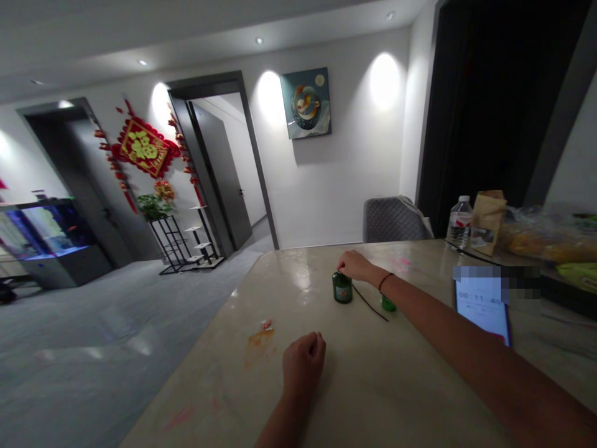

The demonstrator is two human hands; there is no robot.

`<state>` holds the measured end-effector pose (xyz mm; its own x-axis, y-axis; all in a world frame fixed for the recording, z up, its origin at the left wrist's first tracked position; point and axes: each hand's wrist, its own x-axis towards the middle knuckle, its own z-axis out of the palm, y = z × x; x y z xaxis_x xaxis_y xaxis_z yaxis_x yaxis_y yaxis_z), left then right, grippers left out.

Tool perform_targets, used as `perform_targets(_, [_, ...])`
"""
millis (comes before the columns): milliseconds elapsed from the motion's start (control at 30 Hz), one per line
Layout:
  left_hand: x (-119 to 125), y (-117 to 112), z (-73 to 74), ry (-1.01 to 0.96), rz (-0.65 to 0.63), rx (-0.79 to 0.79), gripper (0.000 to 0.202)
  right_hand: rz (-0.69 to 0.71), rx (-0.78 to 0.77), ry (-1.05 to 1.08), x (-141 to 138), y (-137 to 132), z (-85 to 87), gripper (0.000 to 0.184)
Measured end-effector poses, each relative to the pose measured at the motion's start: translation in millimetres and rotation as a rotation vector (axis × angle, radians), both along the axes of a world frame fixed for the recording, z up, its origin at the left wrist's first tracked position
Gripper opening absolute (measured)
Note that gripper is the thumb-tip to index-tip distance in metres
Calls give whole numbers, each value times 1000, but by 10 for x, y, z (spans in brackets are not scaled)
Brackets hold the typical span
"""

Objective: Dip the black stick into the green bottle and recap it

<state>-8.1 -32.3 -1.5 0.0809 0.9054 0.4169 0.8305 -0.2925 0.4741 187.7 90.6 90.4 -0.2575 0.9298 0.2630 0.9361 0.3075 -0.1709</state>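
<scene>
My right hand (358, 266), with a thin band at its wrist, reaches across the table to a small dark green glass bottle (342, 291). Its fingers are pinched together at the bottle's mouth; whatever lies between them is too small to make out. The bottle stands upright and carries a label. Beside it a thin black stick or cord (373, 306) slants over the tabletop. A bright green piece (388, 303), perhaps a cap, is partly hidden behind my right forearm. Nearer to me, my left hand (304, 362) is curled into a loose fist, apart from the bottle, with nothing visible in it.
On the pale table (373, 386) lie a phone (480, 314) showing a timer and a small crumpled scrap (266, 324) by an orange stain. A water bottle (460, 223), a paper bag (487, 223) and plastic-wrapped goods (545, 236) stand at right. A grey chair (392, 219) is behind.
</scene>
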Motion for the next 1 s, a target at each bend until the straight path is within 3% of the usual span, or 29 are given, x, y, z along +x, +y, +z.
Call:
perform_targets(333, [-3,-10,-13,41,-31,-24,37,-16,-20,-78,-42,87,35,17])
perform_targets(733, [1,-6,-2,71,-21,11,37,3,1,-201,-38,10,82,17])
perform_targets(1000, [5,-2,-7,65,-16,4,37,-11,-17,-303,-33,-2,200,22])
